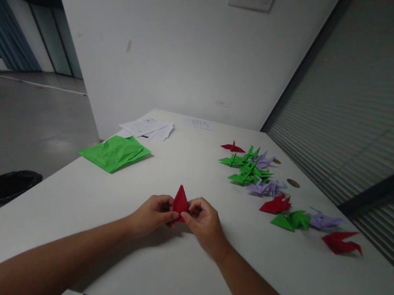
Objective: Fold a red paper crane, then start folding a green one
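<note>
Between my two hands is a piece of folded red paper (pixel 180 200), kite-shaped with its narrow point upward, held just above the white table (pixel 103 251). My left hand (pixel 154 213) pinches its lower left edge between thumb and fingers. On the other side my right hand (pixel 205 222) grips the lower right edge, its thumb lying over the front near the bottom. The fingers behind the paper are partly hidden.
Several folded paper cranes in green (pixel 247 173), purple (pixel 324 220) and red (pixel 341 242) lie along the table's right side. Crumpled green paper sheets (pixel 114 152) rest at the left edge, with printed papers (pixel 147 127) behind. A black-lined bin (pixel 6 186) stands on the floor.
</note>
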Demonstrator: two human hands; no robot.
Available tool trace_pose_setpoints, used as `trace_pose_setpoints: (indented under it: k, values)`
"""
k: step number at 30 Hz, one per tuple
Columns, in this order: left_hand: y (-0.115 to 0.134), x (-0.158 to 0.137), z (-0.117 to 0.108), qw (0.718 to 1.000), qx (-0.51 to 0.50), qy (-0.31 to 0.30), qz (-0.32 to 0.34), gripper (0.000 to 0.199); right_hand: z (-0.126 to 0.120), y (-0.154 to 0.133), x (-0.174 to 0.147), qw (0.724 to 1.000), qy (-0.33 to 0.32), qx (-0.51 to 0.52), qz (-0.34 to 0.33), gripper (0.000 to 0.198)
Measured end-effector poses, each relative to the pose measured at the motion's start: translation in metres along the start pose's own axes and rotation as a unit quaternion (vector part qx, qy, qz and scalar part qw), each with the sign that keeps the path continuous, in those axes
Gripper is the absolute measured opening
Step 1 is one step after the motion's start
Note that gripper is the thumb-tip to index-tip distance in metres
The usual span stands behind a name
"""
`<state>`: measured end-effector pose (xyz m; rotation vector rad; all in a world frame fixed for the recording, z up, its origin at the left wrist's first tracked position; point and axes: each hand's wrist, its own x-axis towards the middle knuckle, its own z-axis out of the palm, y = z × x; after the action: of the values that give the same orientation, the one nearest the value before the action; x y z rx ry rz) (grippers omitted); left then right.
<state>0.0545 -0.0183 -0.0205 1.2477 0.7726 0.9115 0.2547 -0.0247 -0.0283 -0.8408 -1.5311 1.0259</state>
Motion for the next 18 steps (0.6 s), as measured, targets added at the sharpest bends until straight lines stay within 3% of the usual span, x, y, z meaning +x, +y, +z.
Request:
trace_pose_setpoints:
  k: [8,18]
  values:
    - [0.001,-0.001,0.0,1.0,0.01,-0.001,0.006,0.039,-0.001,0.003,0.0,1.0,-0.005,0.009,-0.003,0.028]
    - [0.008,0.001,-0.001,0.999,-0.015,0.001,0.029,0.038,0.002,-0.008,0.0,0.989,-0.054,0.133,0.022,0.042]
